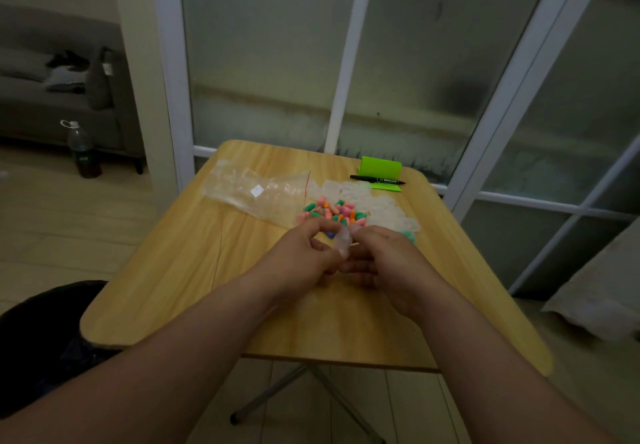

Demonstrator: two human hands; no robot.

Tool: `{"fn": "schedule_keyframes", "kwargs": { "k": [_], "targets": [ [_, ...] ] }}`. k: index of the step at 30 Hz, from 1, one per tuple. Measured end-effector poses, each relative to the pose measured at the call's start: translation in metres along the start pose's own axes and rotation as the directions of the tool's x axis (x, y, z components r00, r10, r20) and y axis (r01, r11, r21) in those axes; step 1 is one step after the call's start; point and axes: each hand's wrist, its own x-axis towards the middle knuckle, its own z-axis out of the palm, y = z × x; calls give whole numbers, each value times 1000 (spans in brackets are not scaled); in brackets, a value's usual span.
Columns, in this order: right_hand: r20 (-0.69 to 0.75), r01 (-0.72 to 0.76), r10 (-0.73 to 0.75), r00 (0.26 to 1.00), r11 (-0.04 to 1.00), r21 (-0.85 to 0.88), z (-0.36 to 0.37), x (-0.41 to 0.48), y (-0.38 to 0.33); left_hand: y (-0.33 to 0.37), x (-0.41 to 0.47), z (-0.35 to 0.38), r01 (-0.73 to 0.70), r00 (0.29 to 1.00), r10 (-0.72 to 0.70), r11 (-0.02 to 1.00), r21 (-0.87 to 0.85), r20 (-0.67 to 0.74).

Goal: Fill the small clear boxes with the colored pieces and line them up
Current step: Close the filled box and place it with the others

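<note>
The box [343,244] I'm working on sits between my two hands, raised a little off the surface [207,287] near its middle, just on the near side of the pieces [332,211]. My left hand [304,253] pinches its left side with curled fingers and my right hand [384,260] grips its right side, so the hands are drawn close together with both clamped on it. I can't tell through the blur whether its lid is up or shut, or whether anything is inside. The box is thin, slick and clear, so I judge the main risk is that it springs out of my fingertips if I press too hard while prying or snapping it. Anything inside would then scatter. A blue piece [330,234] lies right under my fingers, and a careless wrist could knock it or sweep into the pile just beyond. The pieces look rounded, so they could roll toward an edge. Far and right of the pile is the heap of empty boxes [381,208], hard to tell apart against each other. I could easily grab two stuck together or lose track of a filled one there. A few green pieces [408,235] lie to the right by that heap, close to my right wrist. The bag [252,190] lies far left, the marker [377,179] and green card [381,166] at the far right, all well apart from my hands. The dim light makes misjudging the clear plastic more likely.
</note>
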Motion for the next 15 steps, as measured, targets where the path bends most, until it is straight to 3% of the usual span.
{"fn": "schedule_keyframes", "kwargs": {
  "k": [6, 15],
  "targets": [
    [0, 41, -41, 999, 999, -28, 0, -3, 2, 8, -8, 0, 34, 999, -33, 996, -81, 15],
    [3, 76, -76, 997, 992, -100, 5, -20, -5, 13, -25, -9, 65, 997, -63, 996, -62, 38]
  ]
}}
